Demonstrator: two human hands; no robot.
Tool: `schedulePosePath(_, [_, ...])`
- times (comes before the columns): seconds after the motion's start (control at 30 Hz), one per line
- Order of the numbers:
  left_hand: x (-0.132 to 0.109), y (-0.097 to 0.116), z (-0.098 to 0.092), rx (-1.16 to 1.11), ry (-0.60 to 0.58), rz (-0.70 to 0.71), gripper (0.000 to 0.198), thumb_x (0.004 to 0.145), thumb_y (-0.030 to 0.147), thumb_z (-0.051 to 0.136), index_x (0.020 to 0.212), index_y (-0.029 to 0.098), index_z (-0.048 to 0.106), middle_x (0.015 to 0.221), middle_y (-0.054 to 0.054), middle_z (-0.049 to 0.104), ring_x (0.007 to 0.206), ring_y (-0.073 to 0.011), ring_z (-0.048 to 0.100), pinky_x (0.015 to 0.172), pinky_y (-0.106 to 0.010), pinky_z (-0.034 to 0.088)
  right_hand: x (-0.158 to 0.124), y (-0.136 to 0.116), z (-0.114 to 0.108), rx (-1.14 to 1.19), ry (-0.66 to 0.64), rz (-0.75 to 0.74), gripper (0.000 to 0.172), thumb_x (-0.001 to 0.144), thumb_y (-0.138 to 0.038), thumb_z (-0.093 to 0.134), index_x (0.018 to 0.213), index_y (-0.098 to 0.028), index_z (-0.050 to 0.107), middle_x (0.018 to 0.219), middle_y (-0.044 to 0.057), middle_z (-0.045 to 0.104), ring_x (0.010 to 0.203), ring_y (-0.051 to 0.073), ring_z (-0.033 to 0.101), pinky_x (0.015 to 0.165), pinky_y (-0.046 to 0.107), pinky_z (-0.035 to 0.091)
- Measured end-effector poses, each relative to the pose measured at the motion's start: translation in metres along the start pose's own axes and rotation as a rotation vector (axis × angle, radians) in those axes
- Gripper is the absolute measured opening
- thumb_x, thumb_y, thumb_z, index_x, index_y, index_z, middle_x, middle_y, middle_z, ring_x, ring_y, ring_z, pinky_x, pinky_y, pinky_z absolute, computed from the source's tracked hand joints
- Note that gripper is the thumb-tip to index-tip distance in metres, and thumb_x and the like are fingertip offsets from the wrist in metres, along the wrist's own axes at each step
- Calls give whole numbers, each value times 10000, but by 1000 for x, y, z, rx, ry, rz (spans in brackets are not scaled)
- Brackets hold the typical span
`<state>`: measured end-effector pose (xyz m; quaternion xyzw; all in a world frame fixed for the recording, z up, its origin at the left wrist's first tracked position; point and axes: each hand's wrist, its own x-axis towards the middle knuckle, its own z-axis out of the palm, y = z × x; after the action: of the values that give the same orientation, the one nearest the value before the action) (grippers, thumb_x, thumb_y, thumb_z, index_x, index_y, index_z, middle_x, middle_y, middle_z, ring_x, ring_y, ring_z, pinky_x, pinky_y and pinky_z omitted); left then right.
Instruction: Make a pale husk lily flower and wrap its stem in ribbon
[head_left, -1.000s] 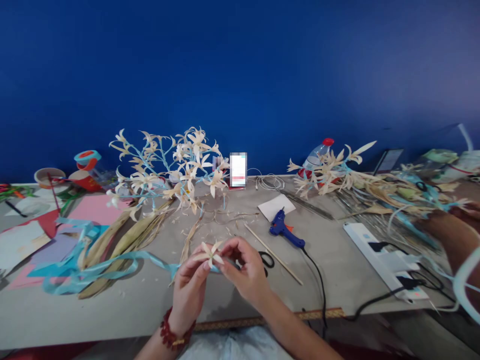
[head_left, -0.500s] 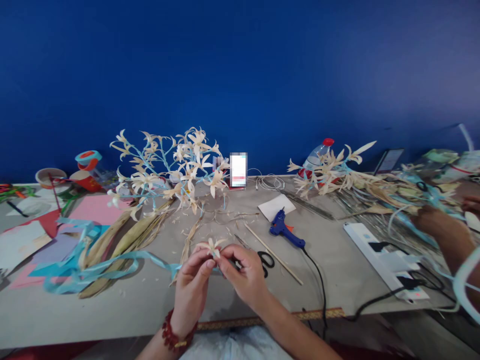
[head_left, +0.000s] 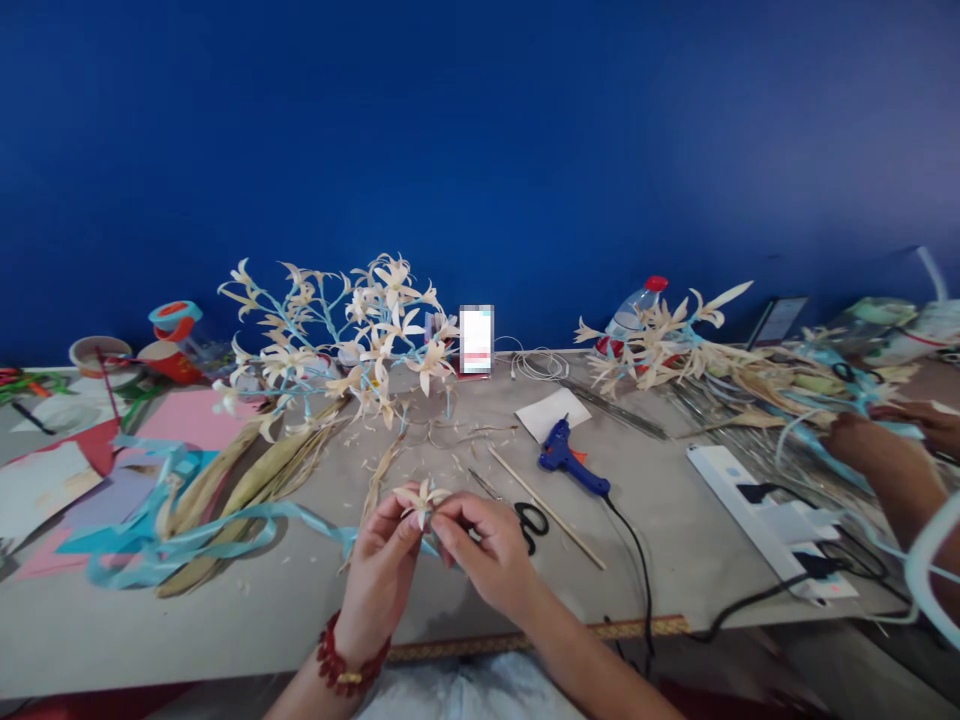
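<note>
My left hand [head_left: 379, 575] and my right hand [head_left: 484, 555] meet above the table's near edge, both pinched on a small cream straw flower [head_left: 424, 497]. A light blue ribbon [head_left: 195, 535] trails from under the flower away to the left across the table. My left wrist wears a red bead bracelet [head_left: 341, 665]. Black-handled scissors [head_left: 529, 520] lie just right of my right hand, beside a long wooden stick [head_left: 544, 505].
A blue glue gun [head_left: 570, 462] with its black cord lies right of centre, near a white power strip [head_left: 765, 520]. Branches of straw flowers [head_left: 352, 340] stand behind. Coloured paper [head_left: 90, 470] covers the left. Another person's arm [head_left: 892, 470] works at the right edge.
The flower was turned and drawn slightly down between my fingers, its petals now less spread. The other person's arm at the right shifted a little.
</note>
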<state>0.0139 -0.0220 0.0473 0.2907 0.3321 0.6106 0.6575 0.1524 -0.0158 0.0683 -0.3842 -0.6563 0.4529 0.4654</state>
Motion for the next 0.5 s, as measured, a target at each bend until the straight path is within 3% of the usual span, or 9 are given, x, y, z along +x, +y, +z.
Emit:
schedulePosePath(0.23, [-2, 0, -1, -18, -8, -27, 103, 751, 240, 747, 746, 161, 681, 794, -12, 614, 667, -121, 578, 607, -222, 522, 2, 14, 4, 376, -73, 230, 356, 854, -492, 613, 694, -176, 575, 506, -44, 531, 436, 80, 455, 446, 196, 354])
schedulePosePath(0.5, [-4, -1, -1, -51, 51, -49, 150, 666, 272, 811, 761, 188, 732, 691, -13, 665, 598, -133, 602, 520, -226, 517, 1, 17, 11, 449, -22, 217, 356, 803, -495, 667, 668, -191, 540, 505, -50, 510, 429, 79, 442, 436, 202, 352])
